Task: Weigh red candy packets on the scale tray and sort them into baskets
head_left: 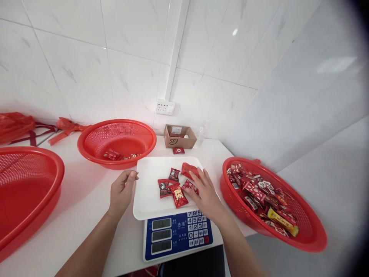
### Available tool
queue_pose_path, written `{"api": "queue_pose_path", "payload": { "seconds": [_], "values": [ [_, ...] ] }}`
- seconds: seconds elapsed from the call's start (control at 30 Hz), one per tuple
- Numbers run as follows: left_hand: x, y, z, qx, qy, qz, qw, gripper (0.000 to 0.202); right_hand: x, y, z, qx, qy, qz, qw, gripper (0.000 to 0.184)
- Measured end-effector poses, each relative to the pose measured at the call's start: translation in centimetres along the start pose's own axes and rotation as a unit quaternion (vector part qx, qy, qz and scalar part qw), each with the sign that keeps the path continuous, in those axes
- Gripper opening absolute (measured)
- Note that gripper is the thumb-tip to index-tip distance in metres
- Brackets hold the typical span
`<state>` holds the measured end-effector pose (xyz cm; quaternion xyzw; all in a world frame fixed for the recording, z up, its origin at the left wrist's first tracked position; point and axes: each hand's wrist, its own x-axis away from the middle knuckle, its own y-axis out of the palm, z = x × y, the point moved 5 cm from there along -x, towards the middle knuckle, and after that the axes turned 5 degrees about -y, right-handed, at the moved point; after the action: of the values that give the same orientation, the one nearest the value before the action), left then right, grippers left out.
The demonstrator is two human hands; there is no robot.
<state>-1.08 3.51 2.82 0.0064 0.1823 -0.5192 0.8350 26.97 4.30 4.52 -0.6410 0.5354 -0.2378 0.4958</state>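
Note:
A white tray (150,192) sits on a blue electronic scale (177,234) in front of me. Several small red snack packets (174,188) lie on the tray. My right hand (205,192) rests flat on the tray's right side, fingers spread over two of the packets. My left hand (122,190) hovers at the tray's left edge, fingers loosely curled with nothing in them. To the right, a red basket (311,234) holds several more red packets and a yellow one (281,221).
A red mesh basket (117,134) behind the tray holds a few packets. Another large red basket (29,181) stands at the far left. A small cardboard box (180,136) and a loose packet (178,150) sit near the wall. Red plastic bags (17,125) lie at the back left.

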Motion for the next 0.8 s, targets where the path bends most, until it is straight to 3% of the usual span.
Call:
{"api": "queue_pose_path", "payload": {
  "seconds": [0.2, 0.43, 0.53, 0.67, 0.8],
  "values": [
    [-0.1, 0.0, 0.0, -0.008, 0.0, 0.002, 1.0, 0.028, -1.9, 1.8, -0.3, 0.022, 0.0, -0.11, 0.994, 0.068],
    [-0.1, 0.1, 0.0, -0.01, -0.001, 0.0, 1.0, 0.028, -1.9, 1.0, -1.5, -0.009, -0.045, -0.044, 0.998, 0.04],
    [-0.1, 0.1, -0.1, -0.009, -0.002, -0.001, 1.0, 0.028, -1.4, 0.5, -1.0, -0.048, -0.048, -0.037, 0.997, 0.039],
    [-0.1, 0.0, -0.2, -0.005, -0.004, 0.001, 1.0, 0.028, 0.1, -2.2, 1.9, -0.075, -0.01, 0.032, 0.997, 0.045],
    [-0.2, 0.0, -0.1, -0.004, -0.007, 0.005, 1.0, 0.028, 3.2, -6.5, 7.9, 0.0, 0.086, 0.09, 0.992, 0.046]
  ]
}}
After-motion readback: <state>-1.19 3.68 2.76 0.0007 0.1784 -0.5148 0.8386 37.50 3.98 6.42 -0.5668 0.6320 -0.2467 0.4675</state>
